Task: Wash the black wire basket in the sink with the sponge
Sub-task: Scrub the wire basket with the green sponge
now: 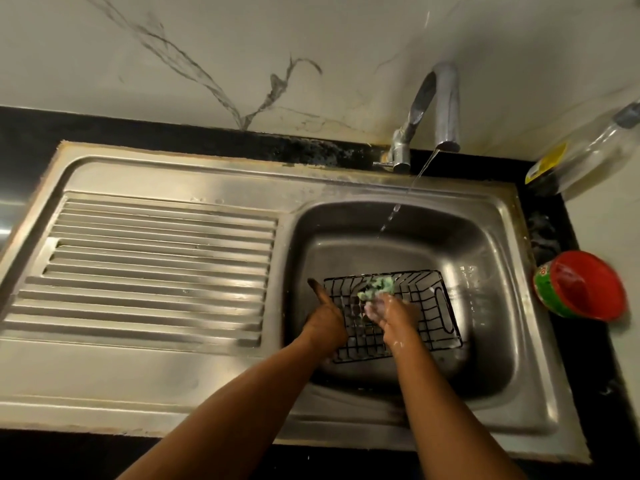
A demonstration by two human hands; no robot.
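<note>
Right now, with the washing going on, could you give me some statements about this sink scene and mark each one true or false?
1. The right hand holds the green sponge inside the black wire basket. True.
2. Water runs from the tap. True.
3. The black wire basket lies on the ribbed drainboard. False: it sits in the basin of the sink.
4. The left hand is away from the basket. False: it grips the basket's left edge, thumb raised.
5. The red tub stands inside the sink. False: it stands on the counter to the right of the sink.
</note>
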